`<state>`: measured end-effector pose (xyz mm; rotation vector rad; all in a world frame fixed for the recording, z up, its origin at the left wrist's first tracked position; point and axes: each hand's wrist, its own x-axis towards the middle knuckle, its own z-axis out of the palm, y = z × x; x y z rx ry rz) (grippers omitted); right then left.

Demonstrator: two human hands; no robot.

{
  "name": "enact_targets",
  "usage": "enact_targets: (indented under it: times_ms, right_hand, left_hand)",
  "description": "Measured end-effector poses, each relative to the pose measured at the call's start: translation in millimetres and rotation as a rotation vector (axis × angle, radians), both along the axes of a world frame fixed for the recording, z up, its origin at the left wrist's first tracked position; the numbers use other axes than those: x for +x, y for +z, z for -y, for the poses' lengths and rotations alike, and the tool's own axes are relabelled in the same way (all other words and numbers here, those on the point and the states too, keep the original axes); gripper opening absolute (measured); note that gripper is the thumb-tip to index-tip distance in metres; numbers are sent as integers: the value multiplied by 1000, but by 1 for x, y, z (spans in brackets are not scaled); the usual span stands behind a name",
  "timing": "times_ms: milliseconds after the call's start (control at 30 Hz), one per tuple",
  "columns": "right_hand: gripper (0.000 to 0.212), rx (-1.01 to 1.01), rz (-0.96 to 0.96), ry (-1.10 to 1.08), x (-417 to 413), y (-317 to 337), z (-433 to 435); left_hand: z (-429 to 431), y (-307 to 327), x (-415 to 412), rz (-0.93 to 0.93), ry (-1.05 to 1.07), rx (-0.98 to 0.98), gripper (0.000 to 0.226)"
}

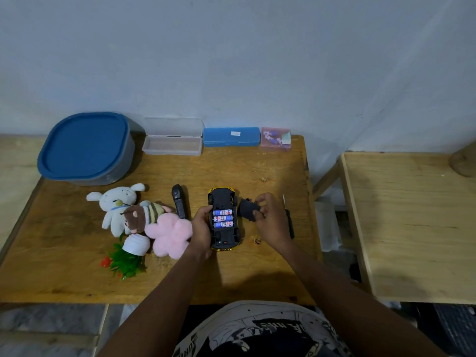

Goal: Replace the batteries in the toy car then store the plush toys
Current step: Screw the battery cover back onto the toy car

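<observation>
Bare table (231, 279) runs from both hands to the near edge. The right edge lies just past the screwdriver (289, 220) beside the right hand (268, 217). The left hand (202, 228) curls round the upturned toy car (224, 239), with the plush toys (144, 215) just left of it. The right hand pinches the battery cover (247, 210).

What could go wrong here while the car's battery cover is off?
Three batteries sit uncovered in the upturned car; if the left hand tilts it, they may drop out. The cover, pinched in the right hand, could slip. The screwdriver near the table edge might get knocked off.
</observation>
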<state>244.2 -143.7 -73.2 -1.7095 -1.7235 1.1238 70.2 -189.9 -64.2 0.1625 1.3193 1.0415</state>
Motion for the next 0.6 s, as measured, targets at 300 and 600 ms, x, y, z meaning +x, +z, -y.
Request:
enact_targets:
  times_ms: [300, 600]
  right_hand:
    - [26, 118, -210, -198, -4, 22, -8]
    - [28, 192, -279, -227, -7, 31, -10]
  left_hand:
    - [-13, 14, 4, 48, -2, -13, 69]
    - [-21, 16, 4, 82, -9, 56, 45]
